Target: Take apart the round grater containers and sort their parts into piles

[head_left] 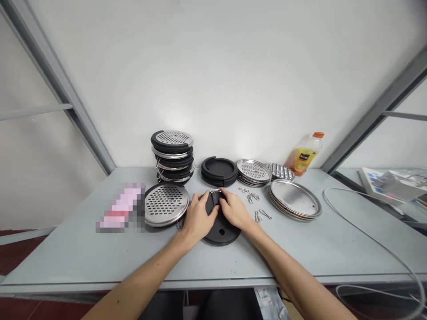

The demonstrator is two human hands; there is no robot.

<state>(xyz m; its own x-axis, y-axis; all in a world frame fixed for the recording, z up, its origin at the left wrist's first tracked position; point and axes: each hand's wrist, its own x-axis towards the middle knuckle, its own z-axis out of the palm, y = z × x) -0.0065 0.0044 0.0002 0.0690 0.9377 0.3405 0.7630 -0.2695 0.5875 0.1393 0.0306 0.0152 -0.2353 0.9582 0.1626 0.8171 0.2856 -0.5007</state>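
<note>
On the table in front of me lies a black round plastic disc (223, 235) with a small dark hole near its front. My left hand (199, 218) grips its left side, thumb on the upper face. My right hand (236, 209) closes on the right side in the same way. A silver carabiner clip (215, 190) sits at the far edge of the disc, between my two index fingertips. Left of my hands, touching or close to them, rests a round metal grater (167, 204) with a black rim. Loose silver clips (258, 217) are scattered to the right.
Behind are a tall stack of graters (172, 155), black rings (219, 171), perforated grater plates (254, 171) and a darker grater plate (282, 171). Plain metal discs (295, 198) are stacked at right. A juice bottle (305, 155) stands by the wall; a white cable (373, 238) curves along the right.
</note>
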